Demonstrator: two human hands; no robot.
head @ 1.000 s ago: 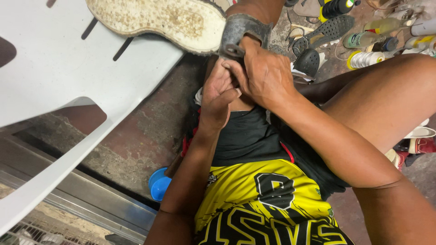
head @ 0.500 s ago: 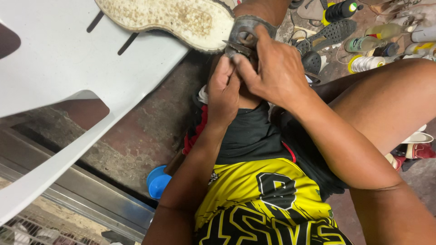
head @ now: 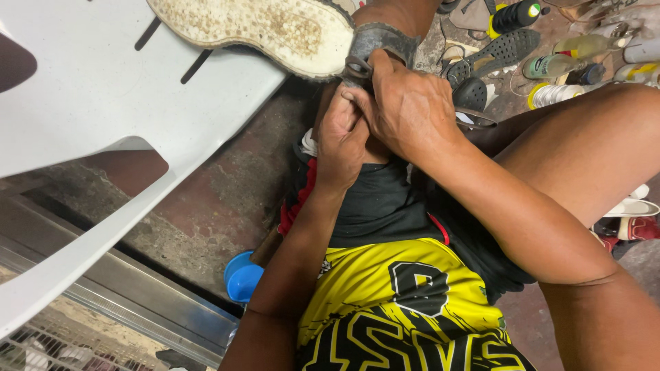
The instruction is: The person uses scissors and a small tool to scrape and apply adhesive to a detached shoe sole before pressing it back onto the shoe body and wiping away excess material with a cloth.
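A worn sandal with a dirty white sole [head: 261, 31] rests upside down across the top of the view, its grey strap and metal buckle [head: 371, 51] at the heel end. My right hand [head: 412, 103] pinches the strap at the buckle. My left hand [head: 340, 141] is closed just below it, fingers against the same strap end. Both hands meet above my lap, over black and yellow shorts [head: 405, 288].
A white plastic chair [head: 96, 117] fills the left side. Glue bottles [head: 570, 55], a thread spool [head: 546, 96] and dark shoe soles [head: 502, 48] lie on the floor at top right. A blue object [head: 242, 275] sits beside my left forearm. A metal rail [head: 137, 302] runs along the lower left.
Both hands have moved up from my lap to the sandal's heel strap and closed on it at the buckle. The sandal has shifted slightly.
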